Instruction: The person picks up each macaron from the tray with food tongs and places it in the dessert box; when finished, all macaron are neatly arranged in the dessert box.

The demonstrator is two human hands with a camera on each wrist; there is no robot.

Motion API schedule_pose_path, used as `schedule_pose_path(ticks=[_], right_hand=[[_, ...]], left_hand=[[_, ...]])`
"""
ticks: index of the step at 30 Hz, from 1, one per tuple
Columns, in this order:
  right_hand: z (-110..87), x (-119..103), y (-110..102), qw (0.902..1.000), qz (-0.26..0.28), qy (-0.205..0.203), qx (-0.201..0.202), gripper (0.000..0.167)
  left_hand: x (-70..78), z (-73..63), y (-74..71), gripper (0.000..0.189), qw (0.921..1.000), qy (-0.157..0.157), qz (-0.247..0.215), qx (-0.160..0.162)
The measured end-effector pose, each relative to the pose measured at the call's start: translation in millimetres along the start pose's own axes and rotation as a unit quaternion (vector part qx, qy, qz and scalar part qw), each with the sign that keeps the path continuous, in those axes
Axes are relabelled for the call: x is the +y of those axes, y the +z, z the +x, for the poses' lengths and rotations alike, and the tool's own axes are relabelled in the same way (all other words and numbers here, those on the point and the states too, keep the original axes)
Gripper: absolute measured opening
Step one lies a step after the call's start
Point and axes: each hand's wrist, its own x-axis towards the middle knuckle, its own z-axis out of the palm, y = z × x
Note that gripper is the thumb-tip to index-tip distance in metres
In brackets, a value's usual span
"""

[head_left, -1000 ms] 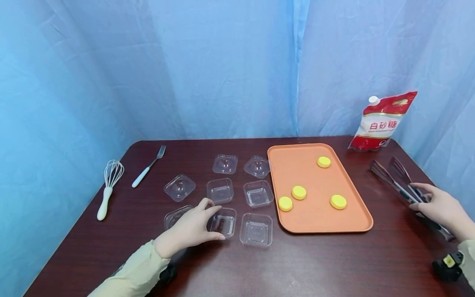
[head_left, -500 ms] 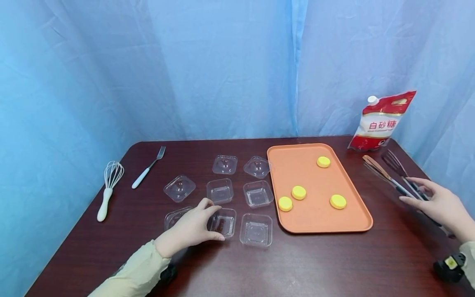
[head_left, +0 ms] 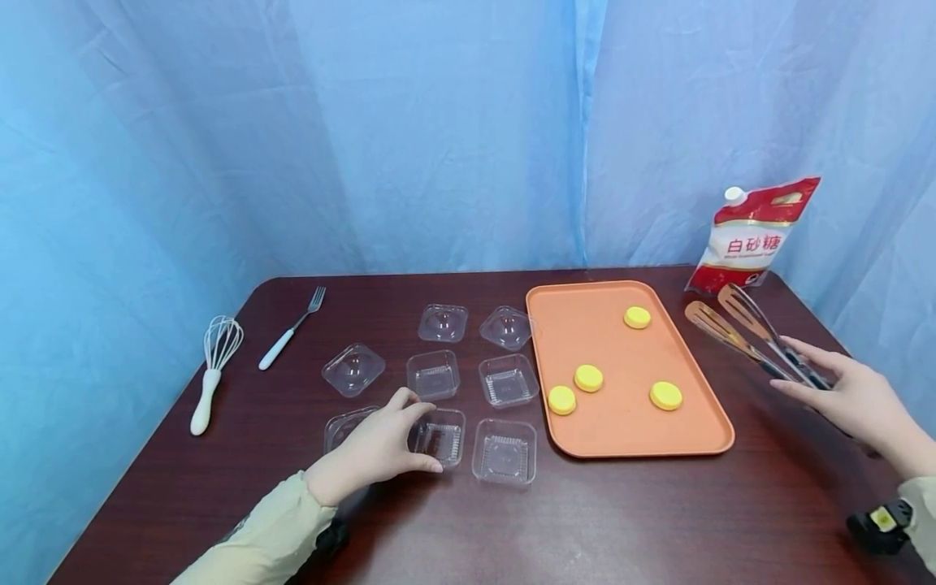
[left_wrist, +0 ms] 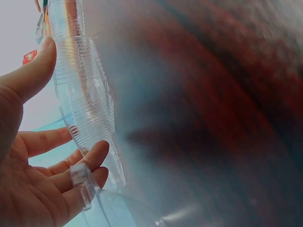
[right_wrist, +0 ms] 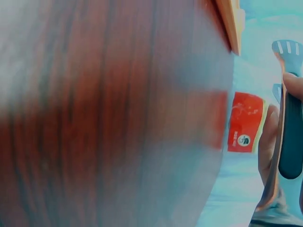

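My right hand (head_left: 859, 398) grips a pair of tongs (head_left: 756, 341) with slotted heads and dark grip panels. The tongs' heads are spread apart, pointing away, just right of the orange tray (head_left: 702, 445). In the right wrist view, a thumb presses along the dark handle (right_wrist: 291, 132). At the left, my left hand (head_left: 376, 447) holds a square clear plastic box (head_left: 449, 439) by its sides, thumb at the near side and fingers at the far side. Part of that box is hidden behind the hand. Several small yellow discs (head_left: 665, 396) lie on the tray.
More clear boxes (head_left: 504, 452) and domed lids (head_left: 354, 370) lie around the left hand. A whisk (head_left: 212, 374) and a fork (head_left: 292, 329) lie at the left. A red and white sugar pouch (head_left: 753, 237) stands at the back right, close behind the tongs.
My right hand has moved the tongs left and away from me, turning them so their heads show orange beside the tray. The left hand keeps its place at the box.
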Motion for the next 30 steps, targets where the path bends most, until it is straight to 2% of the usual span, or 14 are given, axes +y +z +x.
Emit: schedule_pose_path(ticks=[6,13,17,30], right_hand=[[-1.4,-10,-1,0.9996,0.018,-0.006,-0.021,0.087],[-5.3,-16,0,0.998,0.037,-0.023,-0.046,0.074],[-9.3,-20,2,0.9969,0.041,-0.036,-0.056,0.073],[-20.9,-23,5,0.9973,0.015,-0.068,-0.025,0.066]], left_hand=[[1.1,0.1,-0.8,0.073,1.0,-0.005,-0.006,-0.001],[1.2,0.8,-1.3,0.072,1.0,-0.008,0.001,-0.005],[1.0,1.4,-1.2,0.071,0.9999,-0.01,0.0,-0.006],[0.4,1.4,-0.8,0.071,0.9999,-0.011,0.002,-0.003]])
